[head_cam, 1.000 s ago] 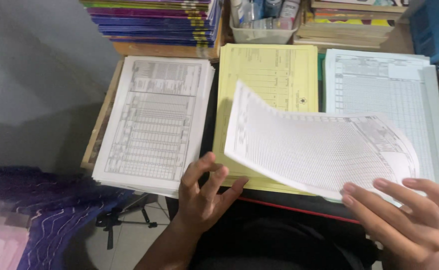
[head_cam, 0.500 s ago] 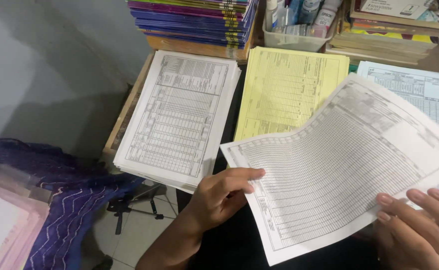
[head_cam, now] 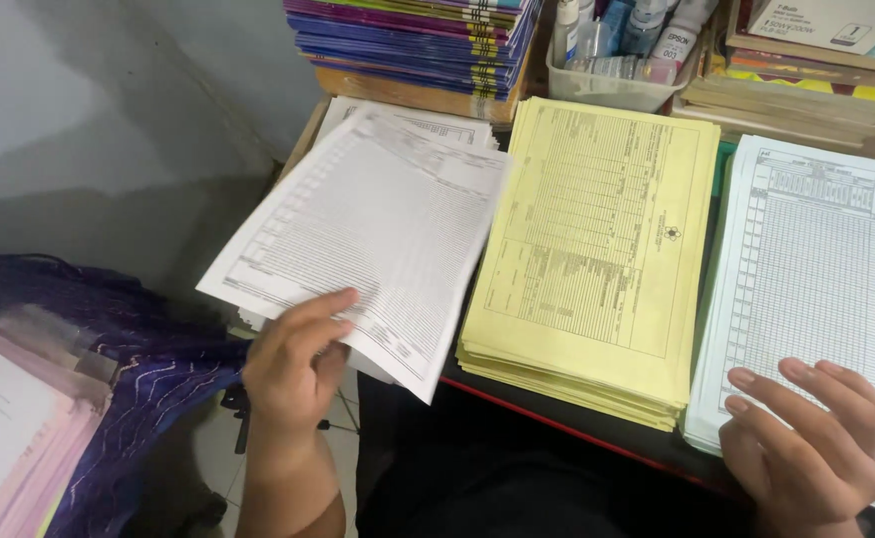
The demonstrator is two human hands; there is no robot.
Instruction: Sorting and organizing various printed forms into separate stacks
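Now, line by line:
Left hand (head_cam: 293,364): lower centre-left of the frame, its grip pinched on the near edge of a white printed sheet (head_cam: 368,234), thumb on top and the other fingers under the paper.
White printed sheet: a ruled form, tilted, lying over the white pile (head_cam: 413,122) at the left of the surface, whose far edge peeks out in the upper middle.
Right hand (head_cam: 806,438): lower right of the frame, fingers spread and lying flat on the near corner of the right white stack (head_cam: 816,259); the grip is open, holding nothing.
Yellow stack (head_cam: 597,239): thick pile of yellow forms in the centre, between the two white piles, just beside each.
Surface (head_cam: 577,433): dark top with a red front edge, showing below the yellow stack.
Notebooks (head_cam: 418,40): purple and blue pile at the upper centre, behind the white pile.
Clear tray (head_cam: 612,85): upper right of centre, holding small bottles.
Purple cloth (head_cam: 129,339): lower left, with pink papers (head_cam: 19,428) on it at the frame's edge.
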